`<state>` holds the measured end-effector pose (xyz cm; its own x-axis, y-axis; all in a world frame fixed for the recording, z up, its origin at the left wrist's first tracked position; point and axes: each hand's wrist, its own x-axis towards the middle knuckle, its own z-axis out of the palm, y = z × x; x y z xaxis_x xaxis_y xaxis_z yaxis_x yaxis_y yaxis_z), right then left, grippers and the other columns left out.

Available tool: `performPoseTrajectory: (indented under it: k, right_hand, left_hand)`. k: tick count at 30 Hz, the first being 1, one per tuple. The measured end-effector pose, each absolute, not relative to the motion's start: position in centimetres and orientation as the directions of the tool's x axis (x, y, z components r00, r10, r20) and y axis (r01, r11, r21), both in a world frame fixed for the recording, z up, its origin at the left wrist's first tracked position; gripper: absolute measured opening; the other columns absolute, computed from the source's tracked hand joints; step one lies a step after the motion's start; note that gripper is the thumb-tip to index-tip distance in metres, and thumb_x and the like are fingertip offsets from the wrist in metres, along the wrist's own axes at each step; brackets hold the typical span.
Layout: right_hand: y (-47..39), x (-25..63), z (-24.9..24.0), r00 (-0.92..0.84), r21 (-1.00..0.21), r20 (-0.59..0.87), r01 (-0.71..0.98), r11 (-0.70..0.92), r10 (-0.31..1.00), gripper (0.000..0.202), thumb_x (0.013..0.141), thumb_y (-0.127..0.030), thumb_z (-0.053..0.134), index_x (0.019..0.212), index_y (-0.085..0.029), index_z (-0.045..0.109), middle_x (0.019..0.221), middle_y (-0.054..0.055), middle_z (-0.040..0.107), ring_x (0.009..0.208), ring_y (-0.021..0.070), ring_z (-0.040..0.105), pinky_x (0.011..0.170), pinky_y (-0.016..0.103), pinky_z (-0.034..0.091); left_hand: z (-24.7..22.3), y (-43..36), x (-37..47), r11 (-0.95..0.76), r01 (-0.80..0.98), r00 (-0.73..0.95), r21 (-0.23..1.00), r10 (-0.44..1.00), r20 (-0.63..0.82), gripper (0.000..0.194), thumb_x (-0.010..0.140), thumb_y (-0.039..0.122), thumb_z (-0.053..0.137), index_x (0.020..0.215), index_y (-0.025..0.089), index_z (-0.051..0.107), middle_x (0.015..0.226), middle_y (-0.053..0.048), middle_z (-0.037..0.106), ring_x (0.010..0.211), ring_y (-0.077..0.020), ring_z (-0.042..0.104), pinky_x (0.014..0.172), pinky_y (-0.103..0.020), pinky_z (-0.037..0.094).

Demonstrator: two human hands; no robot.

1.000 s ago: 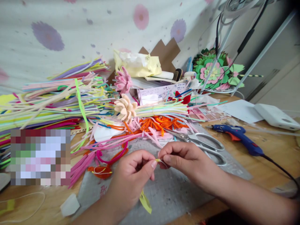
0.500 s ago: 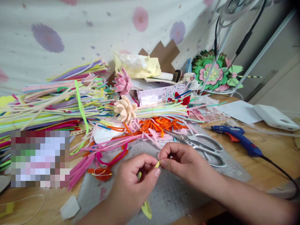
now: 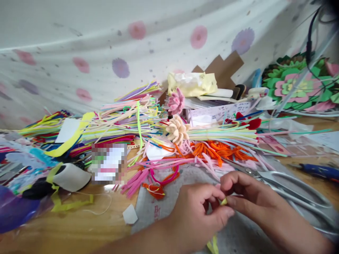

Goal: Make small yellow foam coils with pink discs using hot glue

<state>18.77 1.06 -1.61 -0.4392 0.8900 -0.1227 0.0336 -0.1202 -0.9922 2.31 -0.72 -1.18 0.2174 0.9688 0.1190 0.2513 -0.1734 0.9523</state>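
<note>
Fingertips of both hands meet over a grey mat (image 3: pixel 172 194), around a small yellow strip (image 3: pixel 224 201). My left hand (image 3: pixel 200 211) pinches the strip between thumb and fingers, and a yellow-green end hangs below its palm. My right hand (image 3: pixel 251 201) is closed at the strip's tip, its thumb and forefinger pressed together. Silver scissors (image 3: pixel 291 187) lie just beyond and to the right of my right hand. Ahead of the hands are orange pipe cleaners (image 3: pixel 212 150) and a cream flower (image 3: pixel 177 129).
Bundles of coloured pipe cleaners (image 3: pixel 113 123) spread across the back left. A pink flower (image 3: pixel 176 101) stands behind the cream one. At the right edge lies a blue glue gun (image 3: pixel 321 171). A white paper piece (image 3: pixel 130 214) rests left of the hands.
The view has swung left, so the hands and table things appear further right, and more of the left side shows. Both hands still hold the yellow strip together.
</note>
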Motion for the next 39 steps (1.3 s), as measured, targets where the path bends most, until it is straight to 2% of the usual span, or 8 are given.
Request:
performPoseTrajectory:
  k: [7, 11, 15, 20, 24, 27, 32, 39]
  right_hand:
    - [1.1, 18.5, -2.3, -0.488, -0.962, -0.195, -0.071, -0.262, 0.851, 0.011, 0.079, -0.031, 0.065, 0.084, -0.025, 0.057, 0.084, 0.002, 0.063, 0.085, 0.0220, 0.059, 0.075, 0.034, 0.047]
    - [0.8, 18.4, -2.6, -0.480, -0.926, -0.239, -0.147, -0.347, 0.844, 0.017, 0.072, -0.029, 0.070, 0.083, -0.025, 0.058, 0.084, 0.002, 0.063, 0.085, 0.0228, 0.059, 0.074, 0.034, 0.046]
    - [0.7, 18.3, -2.5, -0.480, -0.897, -0.254, -0.207, -0.390, 0.840, 0.019, 0.068, -0.027, 0.070, 0.083, -0.025, 0.057, 0.084, 0.002, 0.063, 0.086, 0.0232, 0.058, 0.073, 0.034, 0.045]
    - [0.4, 17.9, -1.1, -0.443, -0.894, -0.273, -0.210, -0.395, 0.854, 0.018, 0.068, -0.022, 0.068, 0.083, -0.024, 0.058, 0.082, 0.001, 0.062, 0.082, 0.0203, 0.056, 0.073, 0.031, 0.042]
    - [0.2, 17.7, -0.3, -0.452, -0.859, -0.248, -0.305, -0.410, 0.857, 0.019, 0.062, -0.015, 0.065, 0.080, -0.020, 0.061, 0.078, 0.000, 0.061, 0.080, 0.0175, 0.054, 0.071, 0.028, 0.040]
    - [0.5, 17.9, -0.2, -0.483, -0.806, -0.225, -0.396, -0.440, 0.846, 0.016, 0.061, -0.015, 0.065, 0.077, -0.016, 0.064, 0.075, 0.001, 0.061, 0.077, 0.0163, 0.056, 0.071, 0.027, 0.040]
    - [0.9, 18.7, -0.5, -0.507, -0.797, -0.206, -0.410, -0.444, 0.837, 0.011, 0.072, -0.022, 0.071, 0.080, -0.014, 0.069, 0.071, 0.000, 0.064, 0.067, 0.0121, 0.058, 0.069, 0.026, 0.043]
    - [0.9, 19.0, -0.8, -0.514, -0.817, -0.203, -0.381, -0.434, 0.833, 0.020, 0.064, -0.018, 0.081, 0.079, -0.014, 0.069, 0.072, -0.002, 0.067, 0.067, 0.0087, 0.059, 0.066, 0.022, 0.043]
  left_hand:
    - [-1.5, -0.6, 2.4, -0.208, 0.190, 0.234, 0.959, 0.959, 0.162, 0.003, 0.064, 0.016, 0.069, 0.062, 0.017, 0.067, 0.054, 0.004, 0.050, 0.047, -0.0103, 0.042, 0.049, -0.024, 0.035]
    - [-1.6, -0.5, 2.3, -0.156, 0.126, 0.257, 0.980, 0.959, 0.120, 0.010, 0.064, 0.026, 0.070, 0.060, 0.017, 0.069, 0.051, 0.002, 0.050, 0.048, -0.0119, 0.043, 0.046, -0.025, 0.033]
    - [-1.5, -0.4, 2.3, -0.066, 0.098, 0.257, 0.993, 0.966, 0.039, 0.007, 0.061, 0.023, 0.067, 0.058, 0.017, 0.067, 0.050, 0.003, 0.048, 0.046, -0.0105, 0.040, 0.043, -0.024, 0.030]
    - [-0.8, -0.5, 2.4, 0.110, 0.025, 0.265, 0.994, 0.958, -0.113, 0.007, 0.060, 0.022, 0.063, 0.056, 0.018, 0.061, 0.050, 0.006, 0.045, 0.045, -0.0080, 0.036, 0.045, -0.023, 0.030]
    - [-0.6, -0.5, 2.1, 0.176, -0.020, 0.308, 0.984, 0.938, -0.161, 0.006, 0.063, 0.022, 0.066, 0.062, 0.018, 0.062, 0.050, 0.006, 0.048, 0.045, -0.0081, 0.040, 0.046, -0.022, 0.030]
    - [-0.8, -0.5, 1.8, 0.188, -0.028, 0.332, 0.982, 0.928, -0.168, 0.008, 0.066, 0.022, 0.068, 0.062, 0.017, 0.062, 0.050, 0.007, 0.049, 0.046, -0.0076, 0.040, 0.045, -0.020, 0.030]
    - [-1.0, -0.4, 1.5, 0.236, -0.028, 0.380, 0.971, 0.901, -0.208, 0.008, 0.070, 0.025, 0.069, 0.067, 0.018, 0.067, 0.051, 0.005, 0.055, 0.047, -0.0083, 0.045, 0.047, -0.020, 0.035]
    - [-0.6, -0.3, 1.7, 0.210, 0.051, 0.333, 0.976, 0.918, -0.215, 0.008, 0.068, 0.024, 0.069, 0.063, 0.018, 0.067, 0.048, 0.005, 0.055, 0.046, -0.0092, 0.046, 0.046, -0.021, 0.036]
